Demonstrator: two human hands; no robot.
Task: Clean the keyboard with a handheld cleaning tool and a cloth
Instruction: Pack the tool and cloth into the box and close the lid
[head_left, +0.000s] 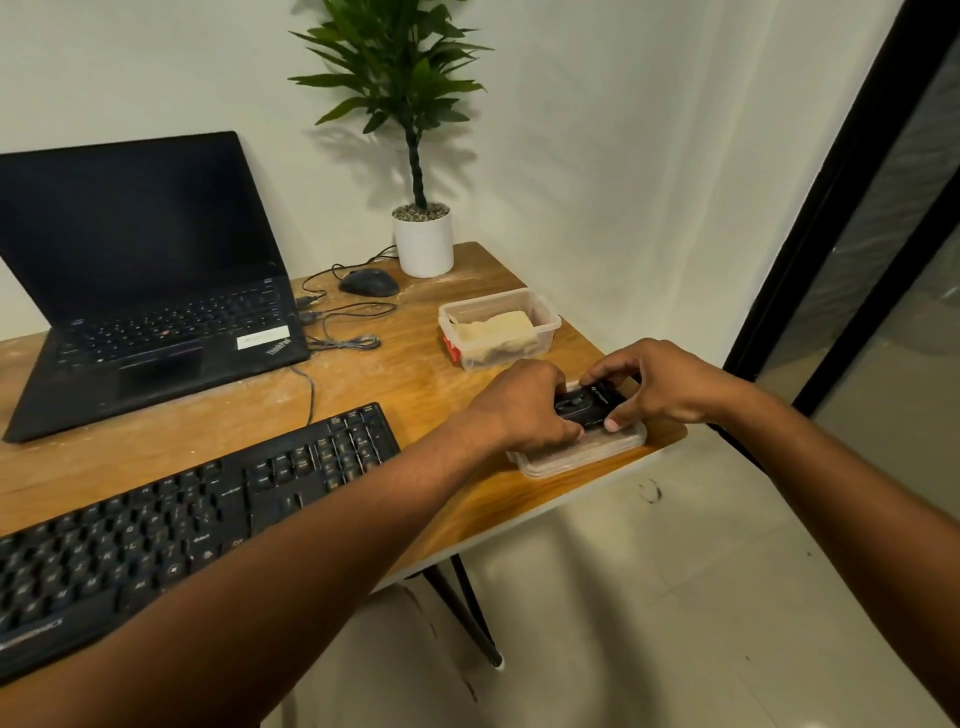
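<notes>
A black handheld cleaning tool (589, 404) sits in a shallow clear plastic container (582, 460) at the table's right front corner. My left hand (522, 408) grips the tool's left end with curled fingers. My right hand (660, 384) pinches its right end between thumb and fingers. A beige cloth (498, 330) lies folded in a second clear container (545, 312) just behind. The black keyboard (171, 519) lies at the front left, partly under my left forearm.
An open black laptop (145, 280) stands at the back left of the wooden table (395, 374). A black mouse (369, 283) with tangled cables and a potted plant (423, 239) sit at the back. A dark door frame stands to the right.
</notes>
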